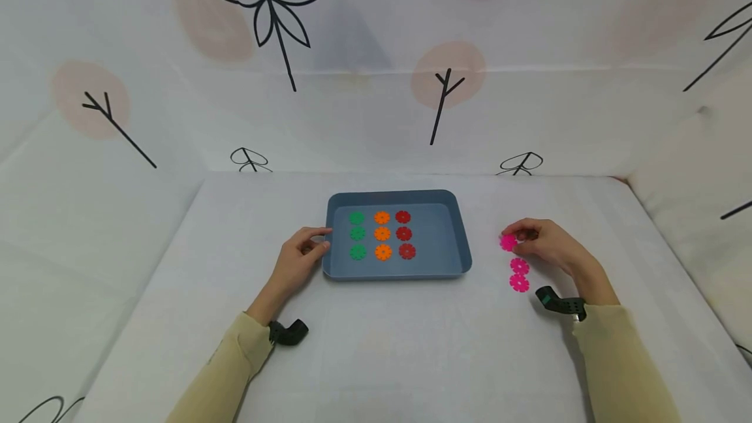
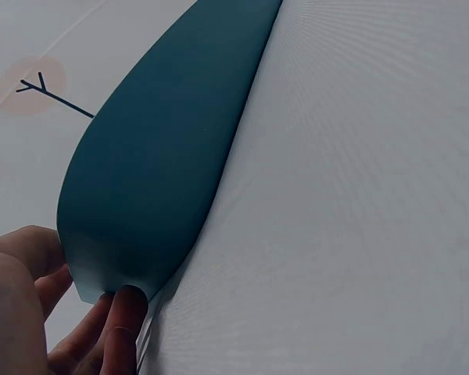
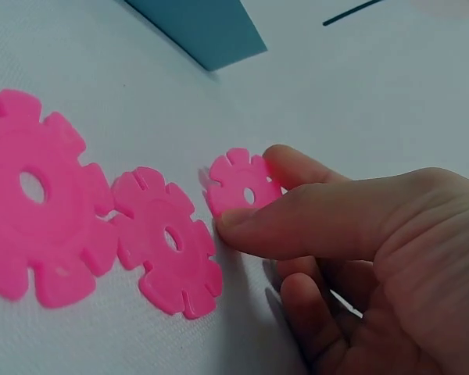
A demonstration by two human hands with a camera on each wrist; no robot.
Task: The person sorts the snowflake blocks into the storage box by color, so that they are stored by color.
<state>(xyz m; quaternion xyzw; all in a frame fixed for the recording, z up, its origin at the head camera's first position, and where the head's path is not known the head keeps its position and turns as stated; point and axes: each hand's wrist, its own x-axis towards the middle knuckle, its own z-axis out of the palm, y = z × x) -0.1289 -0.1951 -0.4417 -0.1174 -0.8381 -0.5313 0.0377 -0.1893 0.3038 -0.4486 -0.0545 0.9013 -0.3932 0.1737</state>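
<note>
A blue-grey rectangular tray (image 1: 440, 240) lies on the white table, with columns of green, orange and red notched plastic discs inside. My left hand (image 1: 297, 258) holds the tray's left edge, its fingertips (image 2: 129, 301) against the end wall. To the right of the tray, my right hand (image 1: 555, 247) pinches a pink notched disc (image 3: 236, 183) between thumb and index finger, the disc tilted up. Two more pink discs, an upper one (image 1: 519, 266) and a lower one (image 1: 519, 283), lie on the cloth just in front of that hand, close together.
Inside the tray, the green discs (image 1: 358, 234) stand at the left, the orange discs (image 1: 382, 234) beside them, then the red discs (image 1: 403, 234). A white cloth (image 1: 411, 344) covers the table. Patterned fabric (image 1: 364, 116) hangs behind. Each wrist wears a black camera (image 1: 289, 332).
</note>
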